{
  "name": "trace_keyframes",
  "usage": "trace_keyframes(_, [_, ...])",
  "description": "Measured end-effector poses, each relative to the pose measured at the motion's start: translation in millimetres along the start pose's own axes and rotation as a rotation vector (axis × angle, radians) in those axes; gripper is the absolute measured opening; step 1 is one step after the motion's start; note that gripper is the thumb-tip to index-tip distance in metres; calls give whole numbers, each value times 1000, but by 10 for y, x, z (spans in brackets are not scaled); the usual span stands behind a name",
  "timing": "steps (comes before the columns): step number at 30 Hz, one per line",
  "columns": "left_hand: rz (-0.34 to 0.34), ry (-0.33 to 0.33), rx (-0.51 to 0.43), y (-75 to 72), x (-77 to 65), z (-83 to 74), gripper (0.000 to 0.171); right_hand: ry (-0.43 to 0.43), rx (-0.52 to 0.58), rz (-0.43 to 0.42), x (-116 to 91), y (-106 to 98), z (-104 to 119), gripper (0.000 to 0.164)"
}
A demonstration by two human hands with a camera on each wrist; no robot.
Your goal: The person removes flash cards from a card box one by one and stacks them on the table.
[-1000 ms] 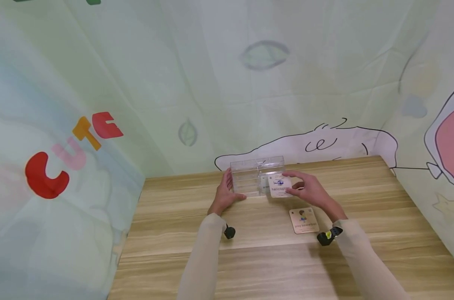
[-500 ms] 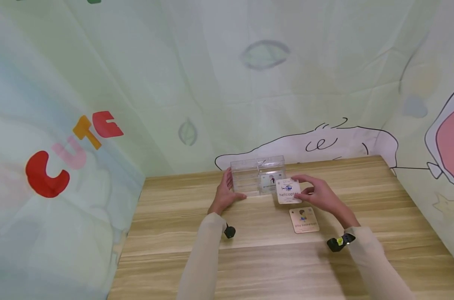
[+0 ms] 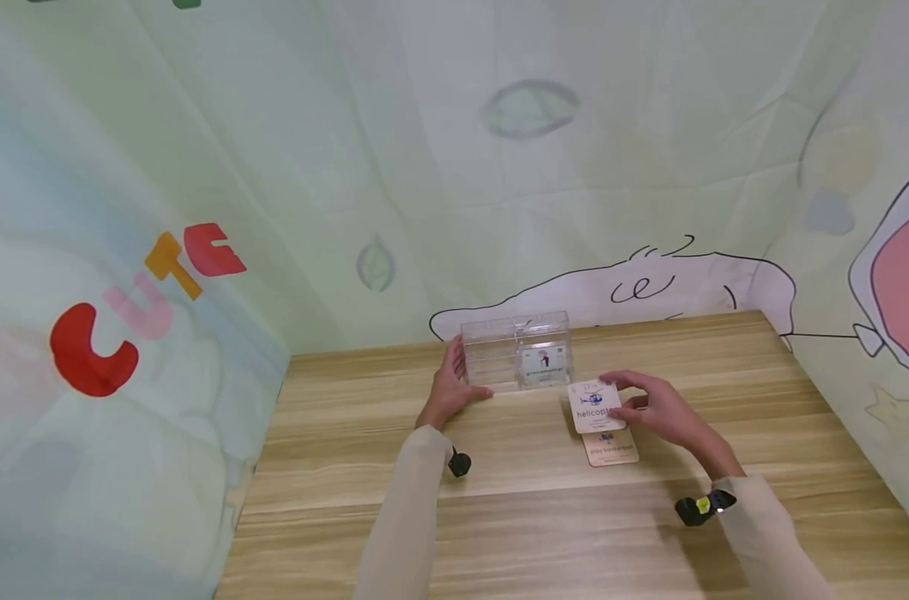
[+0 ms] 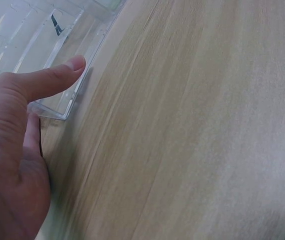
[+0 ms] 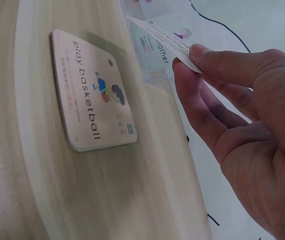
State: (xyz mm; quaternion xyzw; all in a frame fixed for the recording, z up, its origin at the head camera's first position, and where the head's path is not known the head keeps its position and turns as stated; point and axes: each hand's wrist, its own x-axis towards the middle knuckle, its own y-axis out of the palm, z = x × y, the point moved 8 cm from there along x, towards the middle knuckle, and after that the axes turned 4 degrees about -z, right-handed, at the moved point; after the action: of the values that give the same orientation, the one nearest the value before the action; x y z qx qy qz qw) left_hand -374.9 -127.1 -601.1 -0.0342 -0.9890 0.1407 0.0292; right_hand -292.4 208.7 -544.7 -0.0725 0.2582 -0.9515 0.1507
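My right hand [image 3: 667, 410] pinches a white flash card [image 3: 595, 407] with a helicopter picture between thumb and fingers. In the head view that card overlaps the "play basketball" card [image 3: 611, 450]; the right wrist view shows it held above the table, apart from the basketball card [image 5: 95, 95]. A clear plastic box [image 3: 491, 367] with compartments stands at the back of the table. Its right compartment holds a "grandmother" card [image 3: 544, 364]. My left hand [image 3: 452, 392] grips the box's left end, its thumb [image 4: 57, 80] across the front edge; the other fingers are partly hidden.
The wood-grain table [image 3: 499, 533] ends at the back against a pale printed cloth [image 3: 439, 167]. Another cloth side [image 3: 874, 350] borders the table's right edge. Dark wrist devices sit on the left [image 3: 459, 463] and right [image 3: 701, 507] wrists.
My right hand has drawn the helicopter card away from the box, rightward and toward me, over the basketball card. The grandmother card is now uncovered. My left hand and the box have stayed put.
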Motion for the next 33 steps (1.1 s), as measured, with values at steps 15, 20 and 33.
trace_keyframes(15, [7, 0, -5, -13, -26, -52, 120, 42, 19, 44, -223, 89, -255, 53])
trace_keyframes(20, [11, 1, 4, -14, -29, -51, 119, 42, -15, 49, -262, 120, -301, 50])
trace_keyframes(33, [1, -18, 15, -8, -10, 15, 120, -25, -166, 3, -294, 174, -326, 38])
